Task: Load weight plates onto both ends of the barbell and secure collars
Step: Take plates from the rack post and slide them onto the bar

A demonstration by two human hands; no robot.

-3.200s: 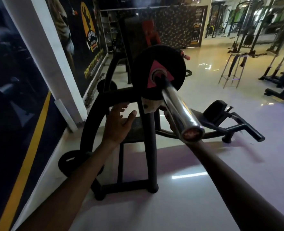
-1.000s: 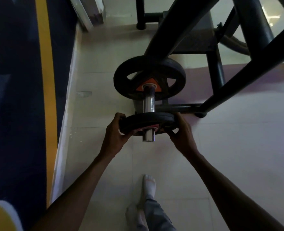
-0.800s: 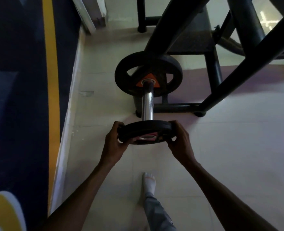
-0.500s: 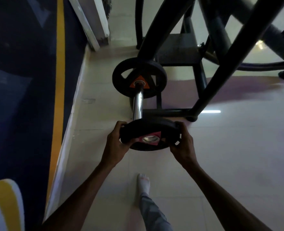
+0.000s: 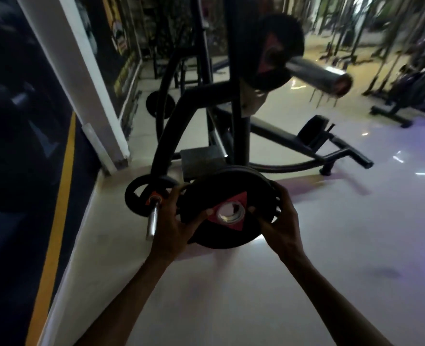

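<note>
Both hands hold a black weight plate [image 5: 225, 196] with a red triangle around its steel centre hole, tilted toward me at the middle of the head view. My left hand [image 5: 171, 221] grips its left rim and my right hand [image 5: 279, 218] its right rim. The plate is off the low storage peg [image 5: 152, 222], a short steel stub at its left where another black plate [image 5: 137, 196] still sits. At the upper right, the barbell sleeve [image 5: 316, 74] juts out of the rack with one black plate [image 5: 279, 48] on it.
The black rack frame [image 5: 239, 121] stands between me and the barbell, its curved leg [image 5: 166, 136] just behind the plate. A dark wall with a yellow stripe [image 5: 56, 221] runs along the left. A bench base [image 5: 331, 156] lies at the right, with gym machines [image 5: 406, 101] beyond.
The plate has slid off the end of the low peg and risen in both hands, its face now tilted toward me. My view has lifted from the floor to the rack and barbell.
</note>
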